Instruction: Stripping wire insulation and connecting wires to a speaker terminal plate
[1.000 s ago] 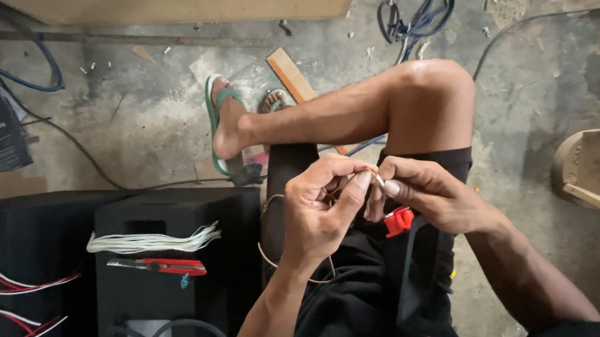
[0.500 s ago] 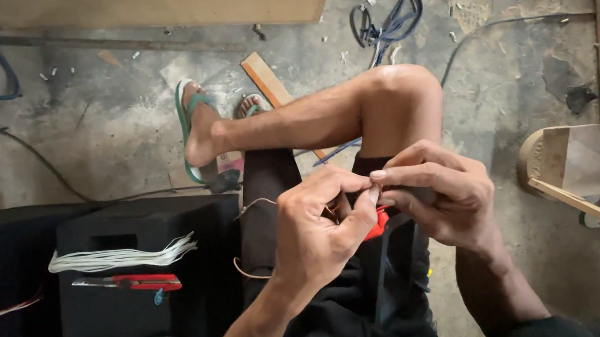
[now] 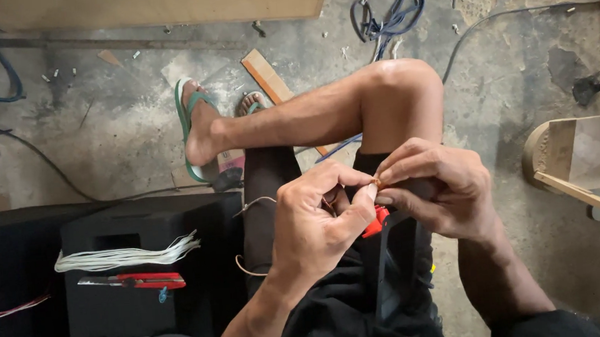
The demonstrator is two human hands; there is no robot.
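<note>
Head view | left hand (image 3: pixel 314 220) curled, thumb and forefinger pinching thin bare copper wire end (image 3: pixel 377 181) above the lap | right hand (image 3: pixel 435 191) arched over, fingertips pressed on the same wire end | small red plastic tool (image 3: pixel 374 222) just beneath both hands | red-handled utility knife (image 3: pixel 135 280) on black speaker box (image 3: pixel 142 229), well apart

Lighting: soft, even daylight; concrete floor (image 3: pixel 114 132) moderately bright. Shadows: faint, diffuse. Glare: none. Focus: sharp centrally; slight wide-angle stretching toward edges. Black cabinets (image 3: pixel 142 229) underexposed.
</note>
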